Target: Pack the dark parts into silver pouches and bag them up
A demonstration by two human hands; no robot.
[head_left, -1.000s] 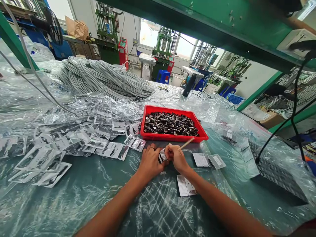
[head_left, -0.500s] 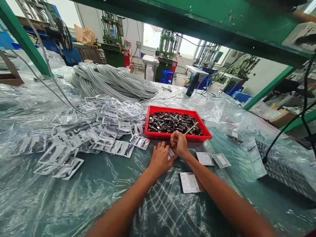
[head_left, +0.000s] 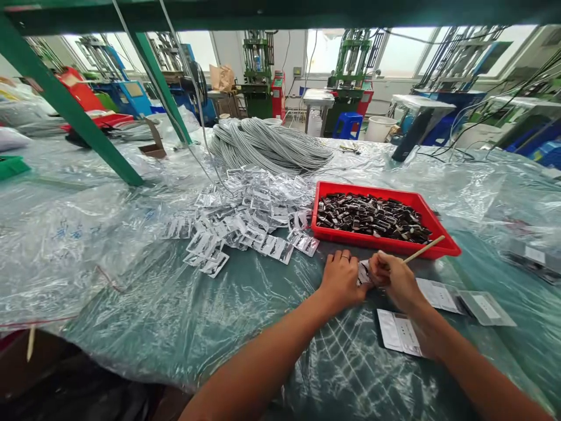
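Note:
My left hand presses on a small white-and-silver packet on the table, its fingers bent over the packet's left side. My right hand is closed around a thin wooden stick at the packet's right side; the stick slants up to the right. Just beyond both hands is a red tray full of small dark pieces. Several similar packets lie piled to the left of the tray. Near my right forearm are a flat packet and another white one.
A coil of grey cable lies behind the packet pile. A dark bottle is at the back right, and a clear flat case at the right. Green frame posts cross the left. Plastic sheeting covers the table.
The head view has turned left and levelled, so the tray and hands appear farther right. Both hands remain at the packet, and the stick is still in my right hand.

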